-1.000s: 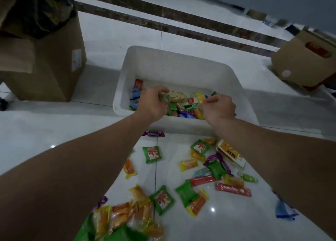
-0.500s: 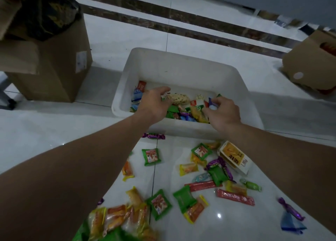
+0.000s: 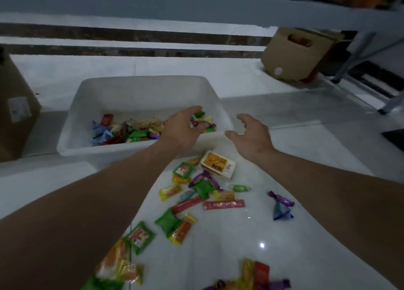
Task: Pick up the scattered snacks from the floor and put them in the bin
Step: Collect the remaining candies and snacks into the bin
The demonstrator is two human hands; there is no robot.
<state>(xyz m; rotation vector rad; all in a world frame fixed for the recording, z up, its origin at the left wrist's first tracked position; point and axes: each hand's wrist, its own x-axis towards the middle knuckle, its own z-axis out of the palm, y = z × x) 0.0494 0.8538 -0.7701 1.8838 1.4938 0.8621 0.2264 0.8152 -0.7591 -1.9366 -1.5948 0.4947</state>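
The right hand [image 3: 251,136] is out of the bin [image 3: 140,86] now. Half a second ago it was over the pile with a blue wrapper; now it hangs just off the bin's near right corner with its fingers spread, holding nothing. That drop looks done.

The left hand [image 3: 182,129] has slid towards the right end of the bin. Thumb and fingers curl round a clutch of small candies [image 3: 202,120], green, yellow and purple, held above the bin floor and seemingly about to be let go.

The bin's left half holds a heap of wrappers [image 3: 131,132]. Plenty still lies on the floor [image 3: 306,235]: the yellow box [image 3: 218,164] just near of the bin, the pink stick [image 3: 224,205] and a purple twist [image 3: 281,199] off to the right. By my reckoning the job is perhaps half done, and the free right hand is closest to that box.
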